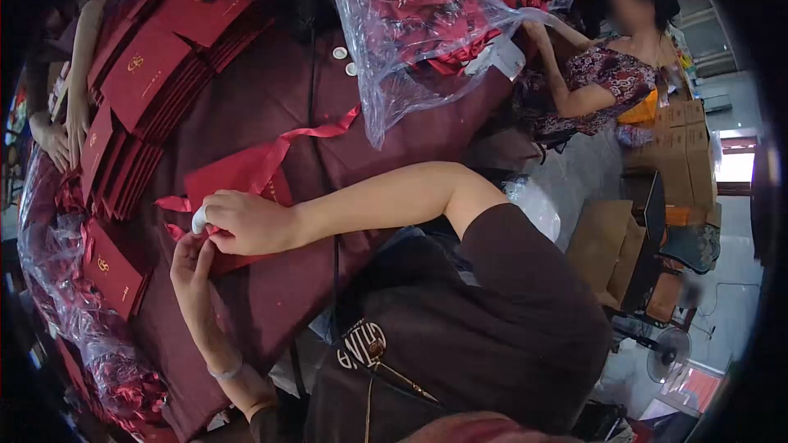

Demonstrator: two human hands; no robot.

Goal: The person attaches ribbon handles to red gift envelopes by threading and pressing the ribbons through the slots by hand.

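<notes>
A flat red paper bag (pixel 226 176) lies on the dark red tablecloth, partly covered by my right hand and forearm. Across it runs a red ribbon (pixel 283 144), its far end trailing over the cloth. My right hand (pixel 246 223) is closed over the bag's near side, with a white covering on one finger. Just below, my left hand (pixel 193 267) has its thumb and fingers pinched together, touching the right fingertips. Both hands grip the ribbon near its other end, where short pieces stick out on the left; the exact pinch is partly hidden by the fingers.
Stacks of red bags with gold print (pixel 139 74) stand at upper left, beside another person's hands (pixel 61 135). Clear plastic (pixel 377 90) wraps red ribbons at the top. A person (pixel 599 82) sits at upper right. Cardboard boxes (pixel 681 148) and a fan (pixel 669 353) are farther right.
</notes>
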